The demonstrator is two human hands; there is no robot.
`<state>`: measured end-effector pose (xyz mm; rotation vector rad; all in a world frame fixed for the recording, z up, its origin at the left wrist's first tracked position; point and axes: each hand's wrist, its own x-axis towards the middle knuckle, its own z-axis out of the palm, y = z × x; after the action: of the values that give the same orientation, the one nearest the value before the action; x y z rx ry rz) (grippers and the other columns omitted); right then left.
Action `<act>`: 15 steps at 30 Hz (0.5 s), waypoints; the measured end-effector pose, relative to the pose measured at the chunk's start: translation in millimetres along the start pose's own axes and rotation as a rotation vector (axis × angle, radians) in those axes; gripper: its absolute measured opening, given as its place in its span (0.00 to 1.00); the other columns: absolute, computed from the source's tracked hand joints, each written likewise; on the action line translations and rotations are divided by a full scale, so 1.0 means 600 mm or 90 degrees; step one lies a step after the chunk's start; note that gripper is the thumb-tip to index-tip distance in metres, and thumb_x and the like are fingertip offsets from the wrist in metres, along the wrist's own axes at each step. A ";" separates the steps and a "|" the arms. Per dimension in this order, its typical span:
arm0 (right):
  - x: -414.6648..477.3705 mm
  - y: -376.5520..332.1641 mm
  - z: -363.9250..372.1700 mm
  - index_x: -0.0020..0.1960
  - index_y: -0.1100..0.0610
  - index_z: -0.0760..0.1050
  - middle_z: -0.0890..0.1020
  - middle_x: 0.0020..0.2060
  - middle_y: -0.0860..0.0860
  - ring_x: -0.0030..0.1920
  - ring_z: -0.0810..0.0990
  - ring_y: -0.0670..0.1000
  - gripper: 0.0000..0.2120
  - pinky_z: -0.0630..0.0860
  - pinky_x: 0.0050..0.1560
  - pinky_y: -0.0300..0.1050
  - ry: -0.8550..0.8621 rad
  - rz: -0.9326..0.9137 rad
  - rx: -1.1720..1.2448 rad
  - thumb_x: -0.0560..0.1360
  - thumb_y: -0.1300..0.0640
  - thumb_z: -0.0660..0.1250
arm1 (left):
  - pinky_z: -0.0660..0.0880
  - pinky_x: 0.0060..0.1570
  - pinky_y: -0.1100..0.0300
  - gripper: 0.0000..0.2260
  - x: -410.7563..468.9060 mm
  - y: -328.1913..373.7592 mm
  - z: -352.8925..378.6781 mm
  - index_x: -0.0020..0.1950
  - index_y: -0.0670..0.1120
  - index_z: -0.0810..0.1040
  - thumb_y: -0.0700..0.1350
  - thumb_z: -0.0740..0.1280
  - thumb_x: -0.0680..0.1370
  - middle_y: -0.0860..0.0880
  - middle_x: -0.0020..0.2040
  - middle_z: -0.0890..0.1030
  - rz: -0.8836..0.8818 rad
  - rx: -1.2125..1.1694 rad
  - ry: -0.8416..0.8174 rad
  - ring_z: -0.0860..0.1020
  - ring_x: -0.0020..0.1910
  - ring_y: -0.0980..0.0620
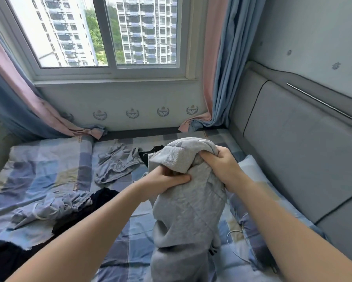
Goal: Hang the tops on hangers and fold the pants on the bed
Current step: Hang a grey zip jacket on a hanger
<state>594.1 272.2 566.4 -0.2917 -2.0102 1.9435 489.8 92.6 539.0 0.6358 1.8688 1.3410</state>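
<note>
I hold a grey knit garment (187, 210) up over the bed (49, 159); it hangs down toward the lower edge of the view. My left hand (167, 179) grips its fabric just under a ribbed band. My right hand (221, 161) clutches the bunched top edge at the right. A crumpled light grey piece (116, 163) lies on the bed beyond my hands. A blue-grey garment (55, 206) and dark clothing (85, 212) lie to the left. No hanger is in view.
The bed has a blue plaid sheet, with a plaid pillow (250, 210) at the right against a grey padded headboard (293, 149). A thin white cord (235, 241) lies near the pillow. Window and pink-blue curtains (215, 78) stand behind the bed.
</note>
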 end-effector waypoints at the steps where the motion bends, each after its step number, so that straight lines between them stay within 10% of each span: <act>1: 0.001 0.000 0.000 0.49 0.51 0.85 0.87 0.47 0.51 0.48 0.85 0.47 0.08 0.79 0.46 0.38 0.006 0.003 -0.004 0.81 0.56 0.67 | 0.78 0.60 0.56 0.30 0.000 -0.004 -0.001 0.63 0.55 0.77 0.60 0.79 0.64 0.55 0.59 0.83 0.001 0.021 -0.006 0.81 0.59 0.56; 5: 0.013 -0.009 -0.003 0.47 0.55 0.85 0.87 0.46 0.54 0.46 0.84 0.48 0.11 0.80 0.46 0.43 0.056 0.019 0.007 0.77 0.48 0.71 | 0.79 0.57 0.57 0.07 -0.002 0.008 -0.014 0.58 0.46 0.81 0.45 0.66 0.82 0.47 0.56 0.84 0.031 -0.072 0.008 0.82 0.55 0.52; 15: 0.058 0.018 -0.012 0.50 0.52 0.77 0.82 0.45 0.48 0.46 0.80 0.47 0.06 0.75 0.44 0.41 0.136 0.068 -0.168 0.77 0.52 0.72 | 0.72 0.37 0.58 0.13 -0.026 0.143 -0.065 0.42 0.44 0.77 0.44 0.61 0.84 0.46 0.37 0.76 0.202 -0.174 0.208 0.74 0.37 0.51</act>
<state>563.7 292.0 558.8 -0.6532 -2.1416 1.6218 466.3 87.1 631.1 0.6156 1.8335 1.9676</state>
